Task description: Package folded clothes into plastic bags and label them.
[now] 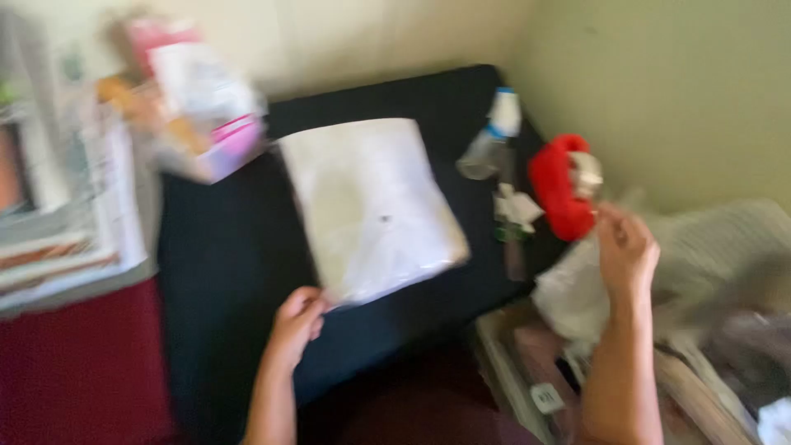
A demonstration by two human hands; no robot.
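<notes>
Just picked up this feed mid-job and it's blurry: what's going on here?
A person sits over a dark surface. The left hand grips the lower corner of a flat white plastic-wrapped packet, lifted at a tilt. The right hand is raised near a red fuzzy item, fingers pinched, though blur hides what it holds. A clear bottle lies at the back, with a cluttered box to the left.

Flat packet (371, 206): laid on the bench (222, 272), centre, gripped at its near corner by the left hand (298, 320). Left of it, a box (206, 115) at the bench edge, stacked papers (66, 222) beyond. Right of it, a bottle (493, 136) and a fuzzy item (560, 196); right hand (626, 247) raised just beside the latter, above a heap of bags (709, 272)
</notes>
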